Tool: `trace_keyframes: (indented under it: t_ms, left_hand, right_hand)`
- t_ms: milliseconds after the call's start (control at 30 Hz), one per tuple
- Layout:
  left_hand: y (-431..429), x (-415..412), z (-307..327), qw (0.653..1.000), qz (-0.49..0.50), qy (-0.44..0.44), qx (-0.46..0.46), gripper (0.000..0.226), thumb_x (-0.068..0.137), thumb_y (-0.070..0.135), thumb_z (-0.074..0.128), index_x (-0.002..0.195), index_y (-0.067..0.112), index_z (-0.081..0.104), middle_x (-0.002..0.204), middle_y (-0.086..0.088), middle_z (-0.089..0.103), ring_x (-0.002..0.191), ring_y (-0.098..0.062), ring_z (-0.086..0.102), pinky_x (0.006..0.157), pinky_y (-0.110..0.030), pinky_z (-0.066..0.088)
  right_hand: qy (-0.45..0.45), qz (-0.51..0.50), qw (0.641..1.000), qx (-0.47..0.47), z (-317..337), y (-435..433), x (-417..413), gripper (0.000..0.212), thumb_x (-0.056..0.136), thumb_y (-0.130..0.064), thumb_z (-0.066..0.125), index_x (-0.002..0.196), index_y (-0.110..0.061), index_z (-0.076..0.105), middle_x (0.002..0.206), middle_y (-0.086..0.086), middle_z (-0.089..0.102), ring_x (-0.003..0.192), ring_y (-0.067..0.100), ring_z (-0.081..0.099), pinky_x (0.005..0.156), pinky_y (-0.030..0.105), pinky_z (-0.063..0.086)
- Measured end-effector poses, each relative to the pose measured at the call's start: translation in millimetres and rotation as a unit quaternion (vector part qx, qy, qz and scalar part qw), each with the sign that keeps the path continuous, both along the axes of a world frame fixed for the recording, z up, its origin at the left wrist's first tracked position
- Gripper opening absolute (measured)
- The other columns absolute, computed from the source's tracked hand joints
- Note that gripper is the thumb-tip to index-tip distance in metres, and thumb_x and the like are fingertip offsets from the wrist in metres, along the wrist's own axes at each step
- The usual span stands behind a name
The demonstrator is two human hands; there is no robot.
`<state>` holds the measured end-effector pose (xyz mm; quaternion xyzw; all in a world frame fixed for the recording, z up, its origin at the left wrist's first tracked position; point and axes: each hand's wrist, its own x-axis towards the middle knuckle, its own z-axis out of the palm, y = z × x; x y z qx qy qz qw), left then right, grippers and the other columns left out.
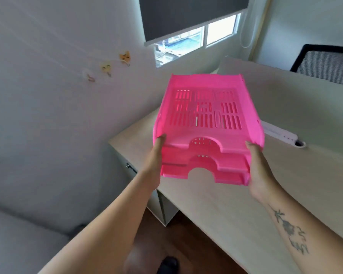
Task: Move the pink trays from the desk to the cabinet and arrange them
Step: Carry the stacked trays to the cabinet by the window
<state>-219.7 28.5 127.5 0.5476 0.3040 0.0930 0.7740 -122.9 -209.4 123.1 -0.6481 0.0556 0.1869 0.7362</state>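
Note:
A stack of three pink slotted trays (206, 119) is held up above the pale wooden desk (236, 204), tilted with its open front toward me. My left hand (156, 155) grips the stack's left front corner. My right hand (255, 165) grips the right front corner, fingers under the lowest tray. Each tray front has a rounded cut-out. No cabinet top is clearly in view apart from a pale unit (127, 171) under the desk's left end.
A white wall with small hooks (107, 68) runs along the left. A window with a dark blind (192, 16) is behind the desk. A black mesh chair (325, 64) stands at the far right. A white strip (279, 133) lies on the desk. Grey sofa (18, 234) at lower left.

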Motion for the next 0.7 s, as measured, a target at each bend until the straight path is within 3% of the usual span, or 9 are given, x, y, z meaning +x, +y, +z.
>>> trace_keyframes:
  t_ms: [100,167,267,367,467,600,700]
  left_hand:
    - [13,-67,17,0.994,0.110,-0.008,0.012,0.059,0.075,0.067,0.058,0.117,0.026,0.064,0.110,-0.013,0.074,0.099,-0.035,0.070,0.090,-0.055,0.053]
    - [19,-117,30,0.982,0.186,-0.003,0.019,0.066,0.072,0.068,0.059,0.123,0.026,0.061,0.115,-0.014,0.071,0.102,-0.037,0.068,0.092,-0.058,0.052]
    - [24,-196,54,0.958,0.288,-0.012,0.015,0.057,0.083,0.059,0.059,0.125,0.020,0.061,0.118,-0.018,0.069,0.104,-0.038,0.066,0.094,-0.059,0.050]
    - [26,-282,76,0.933,0.353,-0.049,0.043,0.046,0.090,0.053,0.056,0.124,0.021,0.062,0.120,-0.022,0.067,0.108,-0.042,0.064,0.096,-0.062,0.047]
    - [24,-367,95,0.915,0.389,-0.069,0.077,0.052,0.096,0.051,0.046,0.131,0.014,0.058,0.124,-0.025,0.065,0.111,-0.044,0.062,0.097,-0.064,0.046]
    - [18,-470,109,0.890,0.435,-0.088,0.108,0.058,0.095,0.052,0.043,0.136,0.012,0.053,0.128,-0.025,0.062,0.113,-0.046,0.061,0.097,-0.065,0.044]
    - [17,-544,109,0.867,0.475,-0.097,0.114,0.059,0.092,0.055,0.045,0.135,0.016,0.055,0.125,-0.022,0.065,0.108,-0.043,0.065,0.093,-0.066,0.047]
  right_hand:
    - [-0.008,0.102,0.995,-0.003,16,36,-19,0.049,0.073,-0.069,0.054,0.112,-0.041,0.064,0.102,0.001,0.075,0.085,0.022,0.074,0.054,0.034,0.057]
    - [-0.021,0.178,0.984,0.005,26,62,-43,0.054,0.074,-0.071,0.051,0.116,-0.039,0.063,0.104,0.002,0.074,0.091,0.024,0.072,0.051,0.030,0.054]
    - [-0.033,0.276,0.960,0.023,40,101,-90,0.059,0.077,-0.072,0.048,0.122,-0.035,0.060,0.103,0.004,0.074,0.093,0.028,0.070,0.046,0.028,0.053]
    - [-0.043,0.367,0.927,0.060,60,145,-152,0.055,0.081,-0.069,0.049,0.123,-0.036,0.060,0.102,0.004,0.076,0.087,0.027,0.074,0.052,0.038,0.058]
    - [-0.056,0.447,0.887,0.103,79,184,-222,0.053,0.083,-0.065,0.050,0.127,-0.036,0.058,0.113,0.009,0.073,0.096,0.033,0.072,0.067,0.057,0.059]
    - [-0.070,0.512,0.845,0.138,96,226,-318,0.039,0.090,-0.058,0.050,0.117,-0.033,0.063,0.104,0.009,0.076,0.087,0.032,0.075,0.066,0.059,0.058]
    - [-0.062,0.570,0.803,0.161,99,252,-389,0.042,0.095,-0.052,0.045,0.127,-0.028,0.058,0.115,0.016,0.071,0.096,0.039,0.072,0.075,0.066,0.054]
